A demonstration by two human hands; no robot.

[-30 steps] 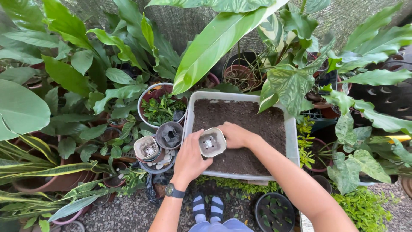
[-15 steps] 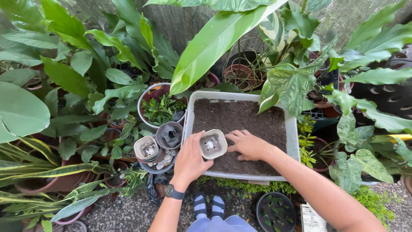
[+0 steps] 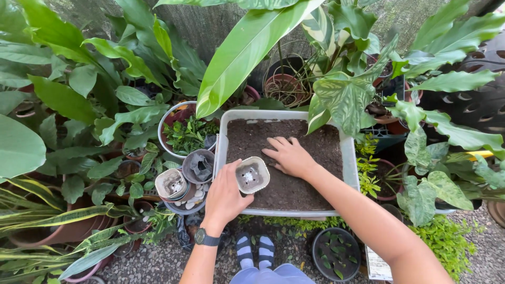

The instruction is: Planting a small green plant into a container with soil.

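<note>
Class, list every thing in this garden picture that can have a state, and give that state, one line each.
Small square white plastic pot: empty, held tilted over the tub.
Rectangular white plastic tub: filled with dark soil.
Left hand: gripping the pot.
Right hand: flat on the soil, fingers spread.
Round grey pot: upright, beside the tub.

Single view, head-worn, looking almost straight down from standing height over the person's own forearms and striped-socked feet (image 3: 255, 251) at the bottom edge. It faces a white tub of soil (image 3: 347, 158) at centre, close enough to fill the middle, with potted foliage crowding the top and sides. No second view to overlap.
</note>
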